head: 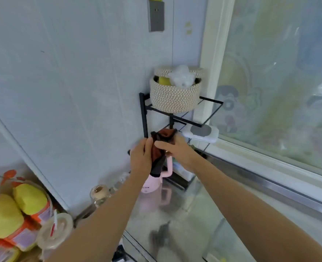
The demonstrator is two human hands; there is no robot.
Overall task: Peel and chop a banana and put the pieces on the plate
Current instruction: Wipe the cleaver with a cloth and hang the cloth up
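Observation:
Both hands are raised in front of a black wire rack (144, 114) in the corner. My left hand (140, 157) and my right hand (177, 149) both grip a dark brown cloth (161, 146) that hangs from the rack's middle bar. The cloth is bunched between the two hands, and its lower end dangles below my left hand. No banana, knife or plate is in view.
A woven basket (173, 97) with a yellow-green item and a plastic bag sits on the rack's top shelf. A wipes pack (201, 134) lies on the lower shelf. A pink kettle (154, 184), a small jar (98, 193), yellow packets (14, 210) and a lidded cup (54, 231) stand on the counter.

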